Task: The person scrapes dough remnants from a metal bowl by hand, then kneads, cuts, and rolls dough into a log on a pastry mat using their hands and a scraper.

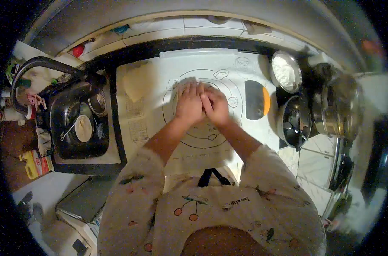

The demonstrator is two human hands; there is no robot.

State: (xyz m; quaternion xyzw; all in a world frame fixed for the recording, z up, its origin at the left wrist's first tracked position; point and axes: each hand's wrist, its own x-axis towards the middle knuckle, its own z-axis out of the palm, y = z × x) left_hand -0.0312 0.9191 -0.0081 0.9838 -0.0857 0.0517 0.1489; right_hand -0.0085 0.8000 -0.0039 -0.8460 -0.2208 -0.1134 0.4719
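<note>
My left hand (190, 103) and my right hand (216, 105) are pressed together, side by side, over the middle of a white printed baking mat (153, 113). The fingers point away from me and curl down at the tips, and the right thumb lies against the left hand. Whatever is under the palms is hidden. To the right of my hands lies a half-round dark dough scraper (255, 100) with an orange edge grip. Farther right stands a metal bowl of white flour (284, 70).
Nearer me on the right is a bowl (283, 123) with a dark utensil across it, beside a large shiny pot (341, 106). At left, a dark sink (59, 141) with a black faucet (40, 62) contains a small pale bowl (84, 128).
</note>
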